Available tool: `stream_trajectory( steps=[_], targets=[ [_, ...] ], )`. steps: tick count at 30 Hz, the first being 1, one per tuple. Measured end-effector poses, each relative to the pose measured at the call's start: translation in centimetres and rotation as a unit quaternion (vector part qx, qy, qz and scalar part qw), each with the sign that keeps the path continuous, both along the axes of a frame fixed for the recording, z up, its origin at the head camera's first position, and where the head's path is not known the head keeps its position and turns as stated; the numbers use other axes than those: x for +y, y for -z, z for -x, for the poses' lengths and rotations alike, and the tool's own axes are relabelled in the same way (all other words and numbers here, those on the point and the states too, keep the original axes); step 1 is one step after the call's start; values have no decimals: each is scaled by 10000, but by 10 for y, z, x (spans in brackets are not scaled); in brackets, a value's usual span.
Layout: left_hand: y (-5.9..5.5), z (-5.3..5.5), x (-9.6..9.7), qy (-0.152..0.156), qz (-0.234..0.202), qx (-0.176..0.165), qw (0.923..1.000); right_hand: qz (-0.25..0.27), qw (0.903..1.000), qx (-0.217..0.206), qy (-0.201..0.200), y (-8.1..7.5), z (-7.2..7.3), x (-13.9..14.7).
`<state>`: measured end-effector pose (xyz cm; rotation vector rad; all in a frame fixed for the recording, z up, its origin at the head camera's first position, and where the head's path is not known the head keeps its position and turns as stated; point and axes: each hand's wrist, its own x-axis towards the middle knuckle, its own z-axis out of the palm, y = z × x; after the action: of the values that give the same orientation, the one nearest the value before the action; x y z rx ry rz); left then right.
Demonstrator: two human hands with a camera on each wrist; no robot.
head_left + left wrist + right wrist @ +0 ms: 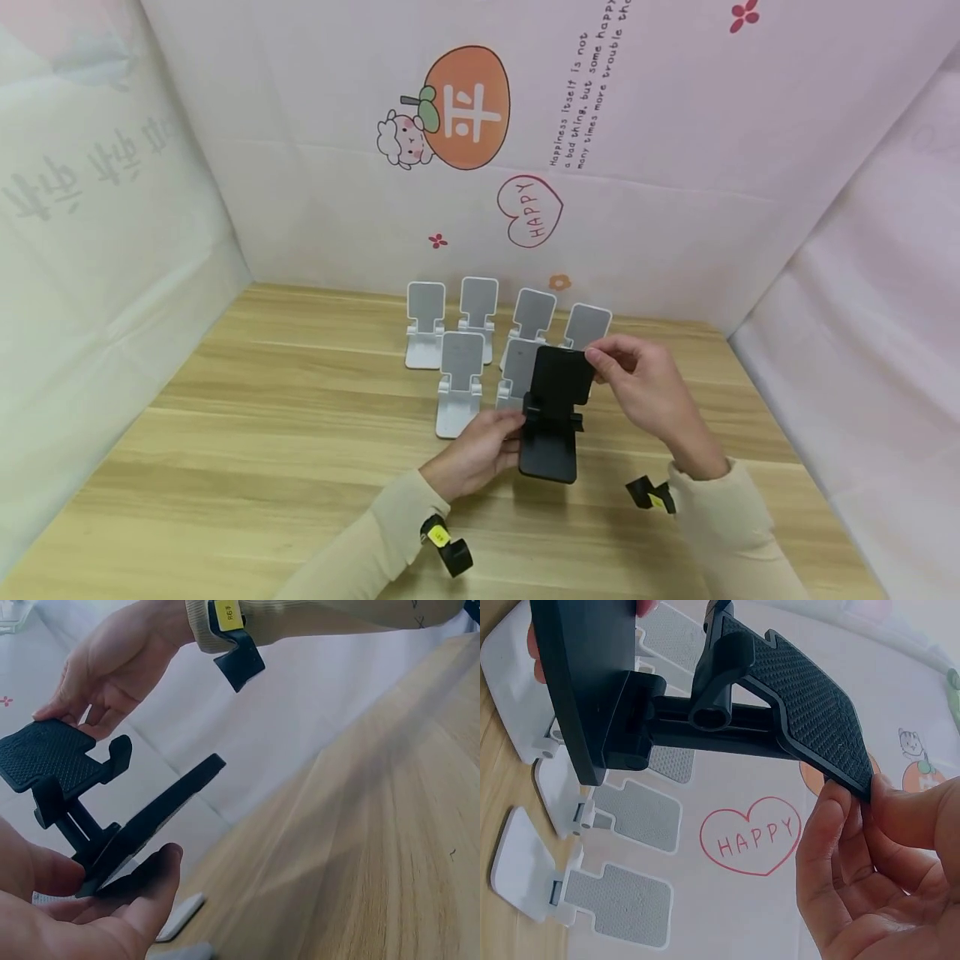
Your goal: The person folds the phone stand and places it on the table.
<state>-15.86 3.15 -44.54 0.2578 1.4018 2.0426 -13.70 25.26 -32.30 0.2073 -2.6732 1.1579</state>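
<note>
A black phone stand (562,377), unfolded with its back plate raised, is held off the table between both hands. My left hand (480,454) grips its base from the left side; in the left wrist view the thumb lies on the base's hinge end and the fingers pass beneath. With thumb and fingers my right hand (643,382) pinches the upper corner of the textured back plate (810,705). Behind the black stand, a white phone stand (517,367) is partly hidden. Another white phone stand (461,383) stands just left of it.
Farther back, a row of white stands with grey pads (426,321) stands near the printed cloth wall (337,208). Cloth walls also close off the left and right sides. The wooden table (262,450) extends to the left and front.
</note>
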Motion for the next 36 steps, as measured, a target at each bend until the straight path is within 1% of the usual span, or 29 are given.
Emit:
stream_trajectory(
  steps=[9, 16, 21, 24, 29, 33, 36],
  targets=[
    [-1, 4, -4, -154, -106, -108, 9998, 175, 9998, -3, -99, 8, 5, -2],
    [-3, 7, -5, -132, -101, -97, 9998, 295, 9992, -9, -275, 13, 8, 4],
    [-5, 8, -6, -98, -92, -82, 9999, 411, 9976, -120, -546, 18, 11, 10],
    [-6, 8, -7, -81, -68, -73, 9999, 615, 9943, -153, -858, 24, 13, 12],
    [-6, 8, -9, -63, -47, -79, 9999, 851, 9867, 2, -1386, 32, 18, 13],
    [-6, 8, -9, -65, -37, -95, 9999, 886, 9851, 86, -1469, 36, 19, 11],
    [-7, 8, -10, -98, -64, -106, 9999, 955, 9858, 152, -1376, 38, 19, 8]
  ],
)
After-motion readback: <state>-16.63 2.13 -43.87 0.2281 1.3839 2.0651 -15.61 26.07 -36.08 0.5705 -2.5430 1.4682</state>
